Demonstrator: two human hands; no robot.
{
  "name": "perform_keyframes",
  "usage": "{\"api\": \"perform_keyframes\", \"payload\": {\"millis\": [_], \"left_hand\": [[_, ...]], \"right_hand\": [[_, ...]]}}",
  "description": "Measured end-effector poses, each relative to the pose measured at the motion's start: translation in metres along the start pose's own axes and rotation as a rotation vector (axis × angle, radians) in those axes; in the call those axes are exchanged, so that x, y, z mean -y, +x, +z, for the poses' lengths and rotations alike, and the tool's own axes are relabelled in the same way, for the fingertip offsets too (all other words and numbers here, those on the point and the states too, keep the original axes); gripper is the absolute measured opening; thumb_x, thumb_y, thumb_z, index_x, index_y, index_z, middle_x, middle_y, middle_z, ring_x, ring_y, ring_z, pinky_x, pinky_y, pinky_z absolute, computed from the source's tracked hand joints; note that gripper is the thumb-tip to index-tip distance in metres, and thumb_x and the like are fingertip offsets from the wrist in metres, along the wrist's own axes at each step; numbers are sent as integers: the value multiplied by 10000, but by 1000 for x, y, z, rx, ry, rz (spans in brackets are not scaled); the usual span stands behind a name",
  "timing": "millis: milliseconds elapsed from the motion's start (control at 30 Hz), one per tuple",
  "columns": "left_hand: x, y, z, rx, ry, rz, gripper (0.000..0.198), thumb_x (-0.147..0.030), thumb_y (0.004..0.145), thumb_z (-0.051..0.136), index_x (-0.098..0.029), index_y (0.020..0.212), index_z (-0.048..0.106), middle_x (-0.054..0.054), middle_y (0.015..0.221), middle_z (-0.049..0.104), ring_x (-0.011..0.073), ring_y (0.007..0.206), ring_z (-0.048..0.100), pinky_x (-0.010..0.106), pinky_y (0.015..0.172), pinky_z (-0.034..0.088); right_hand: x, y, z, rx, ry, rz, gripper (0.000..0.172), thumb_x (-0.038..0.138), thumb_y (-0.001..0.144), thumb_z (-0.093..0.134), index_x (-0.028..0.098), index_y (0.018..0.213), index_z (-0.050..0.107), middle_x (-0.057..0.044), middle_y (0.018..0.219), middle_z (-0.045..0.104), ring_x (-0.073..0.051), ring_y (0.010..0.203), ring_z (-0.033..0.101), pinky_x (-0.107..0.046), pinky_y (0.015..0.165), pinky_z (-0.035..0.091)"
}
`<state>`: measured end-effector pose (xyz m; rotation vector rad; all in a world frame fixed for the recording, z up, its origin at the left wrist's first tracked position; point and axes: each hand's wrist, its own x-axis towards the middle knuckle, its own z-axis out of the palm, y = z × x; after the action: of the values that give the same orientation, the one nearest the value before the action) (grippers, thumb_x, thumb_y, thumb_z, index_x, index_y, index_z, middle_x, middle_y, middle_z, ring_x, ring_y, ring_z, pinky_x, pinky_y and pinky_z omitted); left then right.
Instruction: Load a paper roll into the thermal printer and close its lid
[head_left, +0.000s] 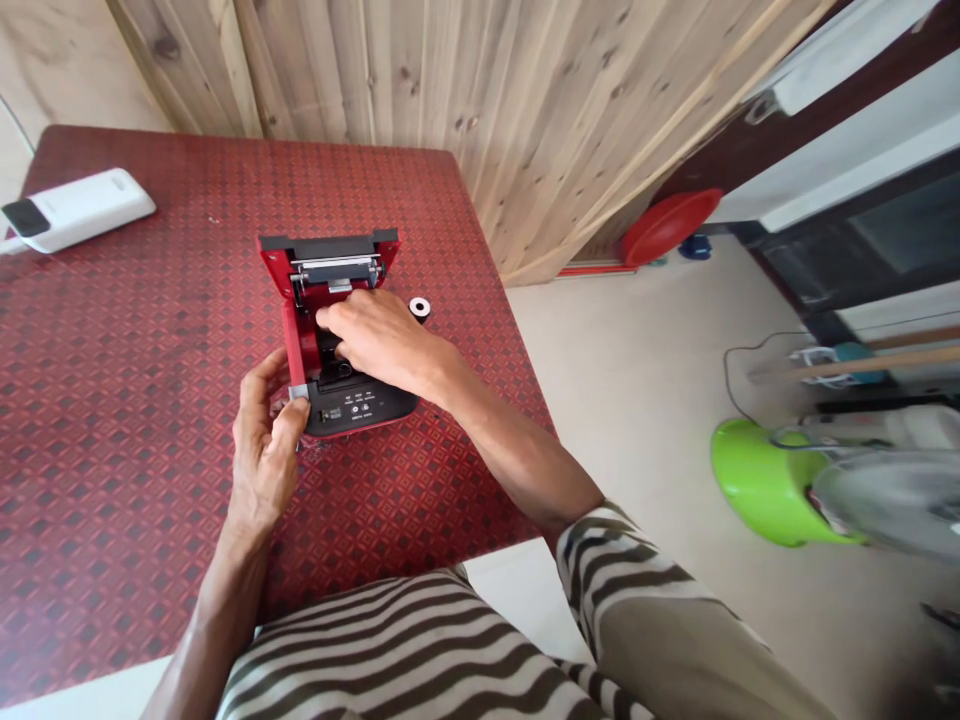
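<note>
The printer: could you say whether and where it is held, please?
The left hand holds the printer by its near left corner; the right hand: cannot tell.

Smooth plastic printer (360, 402), knotty matt wood panelling (420, 85)

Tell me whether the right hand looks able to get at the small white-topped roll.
Probably yes: the roll is close beside the right hand with nothing visible between, though that hand currently reaches into the open machine.
</note>
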<state>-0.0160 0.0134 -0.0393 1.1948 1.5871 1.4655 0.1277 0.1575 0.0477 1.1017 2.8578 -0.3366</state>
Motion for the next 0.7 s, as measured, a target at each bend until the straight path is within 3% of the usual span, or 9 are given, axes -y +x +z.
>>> {"api": "perform_keyframes", "payload": {"millis": [167, 300, 433, 500, 600, 700], "left_hand": [[2, 0, 0, -1, 11, -2, 529, -496, 1024, 675, -266, 1500, 674, 78, 1380, 763, 287, 1243, 714, 407, 994, 585], [1, 0, -1, 11, 2, -3, 537, -509, 1020, 683, -266, 1499, 679, 83, 1410, 753, 302, 1280, 699, 436, 1047, 575], [-1, 2, -8, 63, -76, -81, 566, -510, 994, 733, -256, 1497, 680, 108, 1442, 742, 334, 1352, 685, 498, 1149, 549], [-3, 6, -13, 84, -157, -128, 566, -518, 989, 745, -265, 1491, 682, 120, 1472, 729, 344, 1392, 675, 522, 1194, 527], [-12, 20, -19, 21, -163, -128, 530, -554, 968, 762, -271, 1414, 716, 123, 1478, 721, 338, 1386, 676, 509, 1179, 532], [-29, 50, -14, -95, -102, -90, 513, -613, 910, 800, -259, 1279, 758, 117, 1416, 742, 320, 1307, 688, 459, 1084, 540]], "right_hand": [[3, 1, -3, 37, -43, 1, 375, 2, 1042, 524, 135, 1301, 761, -151, 1247, 831, -313, 1237, 772, -423, 975, 573], [4, -4, -4, 41, -12, 6, 337, 38, 1086, 513, 146, 1283, 764, -147, 1231, 831, -283, 1164, 789, -377, 906, 566], [1, -29, -11, -22, 106, -53, 348, 21, 1113, 476, 165, 1250, 762, -110, 1182, 842, -235, 1091, 782, -360, 919, 567], [-2, -45, -13, -87, 247, -140, 253, 111, 1143, 535, 174, 1227, 765, -92, 1172, 843, -237, 1106, 775, -385, 976, 578], [-3, -67, -5, -167, 387, -250, 178, 285, 1113, 689, 167, 1218, 771, -98, 1196, 841, -251, 1141, 763, -432, 1044, 581], [-1, -80, 12, -257, 327, -238, 124, 166, 1083, 704, 141, 1175, 784, -100, 1166, 842, -241, 1098, 741, -414, 1026, 569]]}}
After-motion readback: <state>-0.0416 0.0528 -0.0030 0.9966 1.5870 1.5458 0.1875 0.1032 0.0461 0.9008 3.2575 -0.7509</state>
